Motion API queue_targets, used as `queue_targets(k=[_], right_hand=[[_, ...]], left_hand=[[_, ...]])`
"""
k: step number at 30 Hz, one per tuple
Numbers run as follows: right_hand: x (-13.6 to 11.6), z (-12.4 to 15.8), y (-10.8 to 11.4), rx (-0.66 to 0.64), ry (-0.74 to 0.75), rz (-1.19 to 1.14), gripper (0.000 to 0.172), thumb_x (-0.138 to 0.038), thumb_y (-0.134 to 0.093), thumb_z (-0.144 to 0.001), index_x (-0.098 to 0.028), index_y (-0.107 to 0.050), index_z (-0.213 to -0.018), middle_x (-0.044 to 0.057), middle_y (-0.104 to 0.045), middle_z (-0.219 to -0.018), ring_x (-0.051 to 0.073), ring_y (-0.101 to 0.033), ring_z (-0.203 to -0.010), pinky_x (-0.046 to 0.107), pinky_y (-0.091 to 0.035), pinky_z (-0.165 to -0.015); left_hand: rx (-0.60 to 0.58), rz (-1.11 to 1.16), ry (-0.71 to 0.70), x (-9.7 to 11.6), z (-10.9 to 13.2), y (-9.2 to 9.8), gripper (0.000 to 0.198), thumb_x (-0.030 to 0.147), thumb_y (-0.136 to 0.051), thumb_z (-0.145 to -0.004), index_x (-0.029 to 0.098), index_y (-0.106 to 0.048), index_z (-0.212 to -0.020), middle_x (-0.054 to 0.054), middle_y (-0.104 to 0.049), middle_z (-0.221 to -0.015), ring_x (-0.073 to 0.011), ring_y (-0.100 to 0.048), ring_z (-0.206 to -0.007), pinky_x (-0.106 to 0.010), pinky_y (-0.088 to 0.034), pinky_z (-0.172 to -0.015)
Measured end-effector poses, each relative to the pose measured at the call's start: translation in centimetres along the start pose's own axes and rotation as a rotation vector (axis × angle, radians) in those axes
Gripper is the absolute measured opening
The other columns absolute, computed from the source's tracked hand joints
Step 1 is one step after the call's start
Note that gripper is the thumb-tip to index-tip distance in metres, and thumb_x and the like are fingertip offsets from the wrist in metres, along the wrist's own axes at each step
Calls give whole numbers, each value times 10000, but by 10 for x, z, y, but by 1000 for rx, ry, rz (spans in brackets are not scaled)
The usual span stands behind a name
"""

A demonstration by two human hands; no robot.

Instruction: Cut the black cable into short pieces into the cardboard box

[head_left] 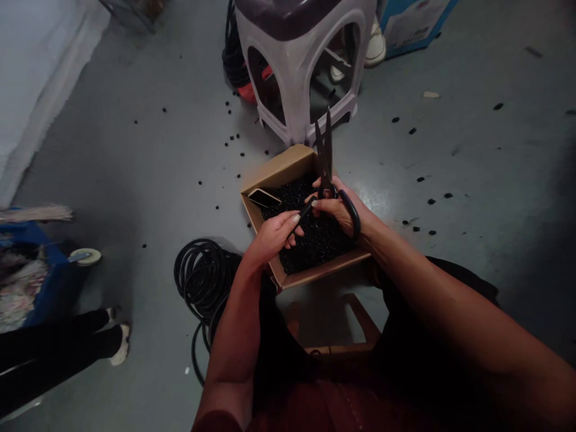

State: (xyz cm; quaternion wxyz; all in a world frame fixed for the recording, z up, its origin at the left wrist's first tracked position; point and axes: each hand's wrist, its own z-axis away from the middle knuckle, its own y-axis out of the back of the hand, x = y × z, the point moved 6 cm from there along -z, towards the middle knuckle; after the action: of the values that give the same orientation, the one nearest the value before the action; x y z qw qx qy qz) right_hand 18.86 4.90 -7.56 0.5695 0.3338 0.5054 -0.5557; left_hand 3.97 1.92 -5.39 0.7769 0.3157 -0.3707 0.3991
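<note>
The left hand (270, 237) pinches a short cable (306, 210); the right hand (337, 207) grips scissors (326, 157). Both are over a cardboard box (281, 171) of black pieces (315, 240), with a coil (202, 279) left of them.

Dim light, soft shadows — edges perhaps warped

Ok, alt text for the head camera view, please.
The right hand holds black scissors while the left hand holds a short black cable over a cardboard box of black pieces. Loose pieces dot the gray floor.
</note>
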Motion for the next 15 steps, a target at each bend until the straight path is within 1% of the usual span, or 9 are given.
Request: queue_targets(k=[2,4,6,9,11,13,15], right_hand=[[-1,0,-1,-15,5,45,401,-277,-610,-711,-237,-432,-1068,1,-630,-909,121,-555,-663,313,-466,-688],[-3,1,-2,-23,9,69,403,-291,-601,-719,-234,-427,-1078,10,-628,-918,129,-558,-681,325,-475,-708],[-4,2,-3,-14,22,103,402,-299,-596,-724,-229,-429,-1083,13,-623,-910,140,-569,-712,336,-480,-732],[-6,4,-2,31,15,222,380,-310,-582,-741,-217,-442,-1082,24,-622,-912,157,-584,-763,343,-473,-757],[-5,6,-3,37,-18,334,372,-333,-585,-749,-206,-457,-1073,32,-626,-903,165,-582,-762,337,-464,-743],[-3,10,-7,10,-41,443,374,-367,-592,-758,-196,-474,-1069,36,-628,-876,172,-576,-747,328,-456,-717],[-2,14,-14,-40,-37,520,376,-398,-587,-779,-189,-487,-1075,43,-635,-873,182,-583,-757,319,-451,-704]], left_hand=[[-13,-50,-12,1,0,-1,386,440,-427,-913,121,-637,-973,-27,-614,-753,-62,-484,-529,-192,-400,-477],[1,-93,-23,2,-1,1,368,436,-448,-900,128,-649,-896,-15,-599,-711,-60,-462,-516,-187,-377,-463],[55,-113,-34,3,-1,7,339,409,-490,-879,134,-668,-965,-7,-595,-696,-64,-463,-524,-186,-377,-476],[184,-129,-35,4,1,26,374,357,-539,-848,128,-662,-1117,-18,-628,-738,-71,-493,-557,-196,-409,-528],[267,-126,-37,3,3,39,380,324,-554,-833,128,-662,-1140,-29,-654,-794,-75,-516,-583,-205,-437,-570],[324,-93,-41,1,5,50,381,306,-563,-823,136,-665,-1148,-29,-662,-822,-74,-525,-596,-208,-450,-592],[363,-44,-39,-2,5,57,409,306,-559,-828,142,-645,-1193,-20,-647,-800,-68,-514,-589,-200,-442,-581]])
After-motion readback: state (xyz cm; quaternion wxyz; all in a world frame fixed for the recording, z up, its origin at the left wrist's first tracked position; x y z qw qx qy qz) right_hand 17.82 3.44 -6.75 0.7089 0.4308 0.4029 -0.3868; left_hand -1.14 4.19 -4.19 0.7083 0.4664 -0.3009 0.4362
